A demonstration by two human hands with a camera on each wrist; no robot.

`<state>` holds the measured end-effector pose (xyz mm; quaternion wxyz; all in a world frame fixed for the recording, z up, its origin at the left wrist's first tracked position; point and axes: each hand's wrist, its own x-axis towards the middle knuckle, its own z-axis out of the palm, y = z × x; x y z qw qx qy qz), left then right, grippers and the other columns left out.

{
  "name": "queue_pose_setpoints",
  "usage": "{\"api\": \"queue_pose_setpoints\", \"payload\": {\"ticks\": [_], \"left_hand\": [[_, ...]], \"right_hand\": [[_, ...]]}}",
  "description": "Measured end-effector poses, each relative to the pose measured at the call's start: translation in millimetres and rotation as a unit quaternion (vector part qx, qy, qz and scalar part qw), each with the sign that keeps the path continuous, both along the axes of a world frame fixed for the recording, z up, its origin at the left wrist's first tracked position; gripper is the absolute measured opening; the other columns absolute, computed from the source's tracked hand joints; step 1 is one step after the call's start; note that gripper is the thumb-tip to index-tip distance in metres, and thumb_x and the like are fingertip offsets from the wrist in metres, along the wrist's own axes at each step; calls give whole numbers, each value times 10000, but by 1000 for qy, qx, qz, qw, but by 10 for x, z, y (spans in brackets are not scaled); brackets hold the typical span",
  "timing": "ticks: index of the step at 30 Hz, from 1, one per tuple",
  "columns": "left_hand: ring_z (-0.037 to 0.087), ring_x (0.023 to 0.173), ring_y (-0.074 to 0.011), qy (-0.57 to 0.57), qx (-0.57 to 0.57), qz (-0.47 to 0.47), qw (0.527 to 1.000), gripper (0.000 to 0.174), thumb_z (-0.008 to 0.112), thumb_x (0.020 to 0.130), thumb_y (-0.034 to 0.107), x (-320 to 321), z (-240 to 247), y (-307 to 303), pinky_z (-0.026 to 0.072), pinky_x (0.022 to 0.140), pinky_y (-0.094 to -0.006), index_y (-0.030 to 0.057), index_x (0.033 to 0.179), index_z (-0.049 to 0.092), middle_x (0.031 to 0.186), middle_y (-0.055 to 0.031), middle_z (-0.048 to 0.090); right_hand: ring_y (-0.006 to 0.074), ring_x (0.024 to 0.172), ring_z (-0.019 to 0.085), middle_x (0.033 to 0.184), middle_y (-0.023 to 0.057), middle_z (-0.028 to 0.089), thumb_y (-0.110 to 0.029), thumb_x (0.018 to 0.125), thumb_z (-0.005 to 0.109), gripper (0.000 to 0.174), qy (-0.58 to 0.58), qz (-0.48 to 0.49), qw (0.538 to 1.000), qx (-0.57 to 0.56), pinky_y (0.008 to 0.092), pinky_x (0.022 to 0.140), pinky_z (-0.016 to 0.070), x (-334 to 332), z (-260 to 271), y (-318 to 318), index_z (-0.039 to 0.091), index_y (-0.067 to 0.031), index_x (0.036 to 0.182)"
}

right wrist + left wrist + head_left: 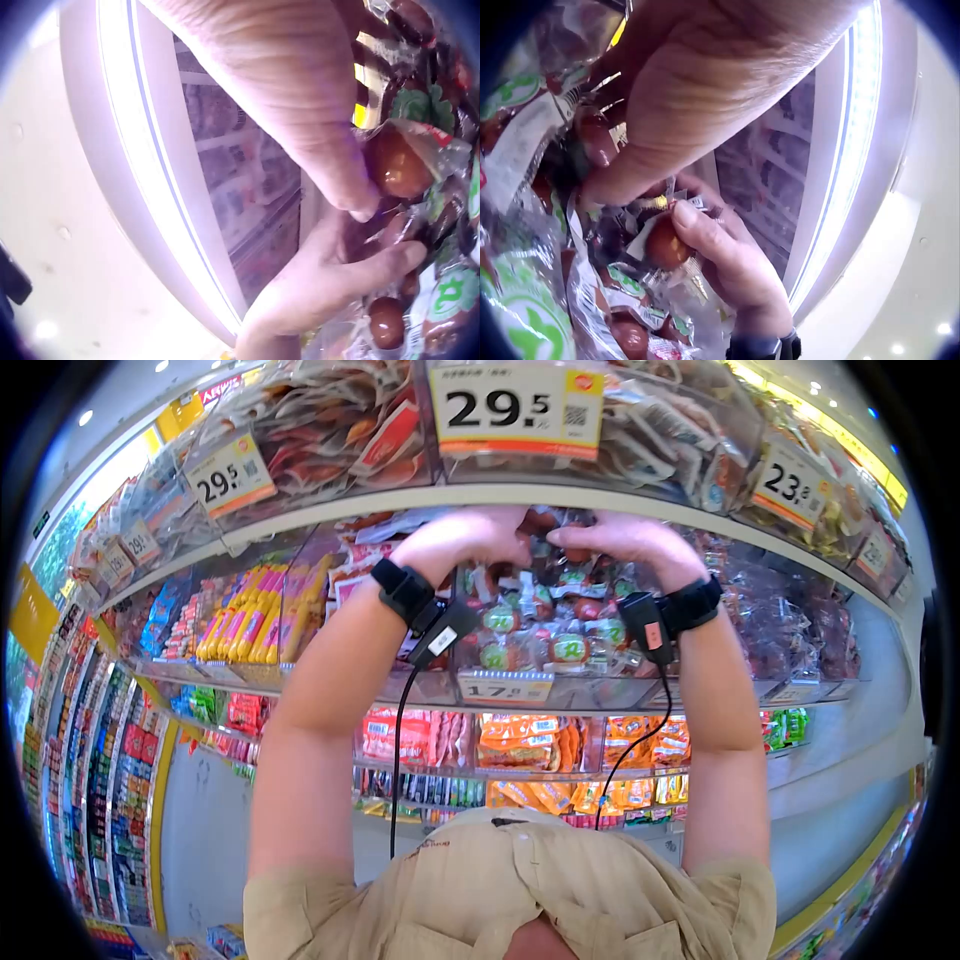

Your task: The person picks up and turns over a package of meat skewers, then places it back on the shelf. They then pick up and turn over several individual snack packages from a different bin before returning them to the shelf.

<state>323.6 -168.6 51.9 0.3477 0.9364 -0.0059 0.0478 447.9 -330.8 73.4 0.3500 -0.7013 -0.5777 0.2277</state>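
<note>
Both hands reach into a clear shelf bin filled with small wrapped round brown items. In the head view the left hand (475, 538) is partly under the upper shelf edge, with the right hand (635, 542) facing it. The right hand (731, 255) holds a wrapped brown item (667, 244), its thumb on the front. That item (401, 165) shows beside the right thumb in the right wrist view. The left hand's (322, 277) thumb lies over wrapped pieces; its other fingers are partly hidden among the packets, so its grip is unclear. Another brown item (596, 136) is between its thumb and fingers.
Above the hands runs a white shelf edge (480, 496) with a large price tag (515, 410). Yellow-wrapped sticks (250, 610) fill the bin on the left, dark packets (760, 630) the right. Orange packets (520, 743) lie on a lower shelf. Black cables hang from both wrists.
</note>
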Motion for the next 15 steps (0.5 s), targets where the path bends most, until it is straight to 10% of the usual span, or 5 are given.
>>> {"api": "queue_pose_setpoints", "payload": {"ticks": [15], "left_hand": [[526,714,-181,-14,130,72,989,523,745,658,181,-83,87,-47,450,654,-318,-20,1086,521,714,-46,504]], "right_hand": [[273,1086,518,1181,164,552,-325,640,756,734,-274,50,959,51,333,939,386,-12,-20,-9,463,-41,1249]]}}
